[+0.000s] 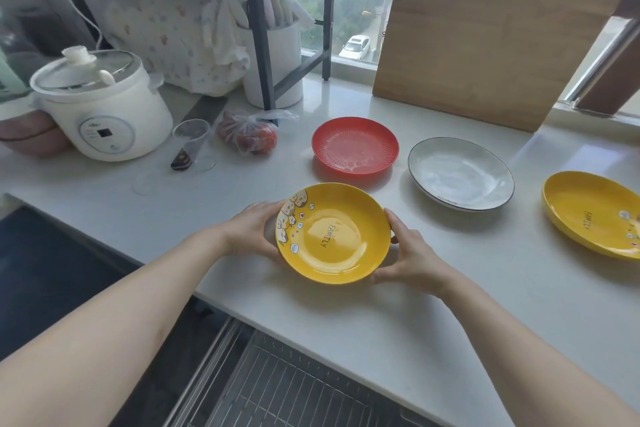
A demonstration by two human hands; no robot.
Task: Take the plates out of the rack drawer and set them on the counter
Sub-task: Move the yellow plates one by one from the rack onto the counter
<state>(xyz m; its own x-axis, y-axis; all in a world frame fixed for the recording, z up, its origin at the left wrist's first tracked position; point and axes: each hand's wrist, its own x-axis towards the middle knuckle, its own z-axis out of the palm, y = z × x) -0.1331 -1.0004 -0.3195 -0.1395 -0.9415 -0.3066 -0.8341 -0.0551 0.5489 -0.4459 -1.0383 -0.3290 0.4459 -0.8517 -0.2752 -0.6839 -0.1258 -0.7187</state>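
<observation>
A yellow plate (334,234) printed with "FAMILY" and cartoon figures is low over the white counter (398,315), near its front edge. My left hand (254,230) grips its left rim and my right hand (412,255) grips its right rim. Behind it on the counter lie a red ribbed plate (355,146) and a grey plate with a dark rim (460,173). A second yellow plate (595,213) lies at the far right, cut by the frame edge. The wire rack drawer (287,388) stands pulled out below the counter, and the part I see holds no plates.
A white electric cooker (100,107) stands at the left, with a clear plastic cup (192,140), a dark knife handle (180,160) and a bag of tomatoes (251,135) beside it. A wooden board (485,42) leans against the window. A black metal shelf frame (258,28) rises behind.
</observation>
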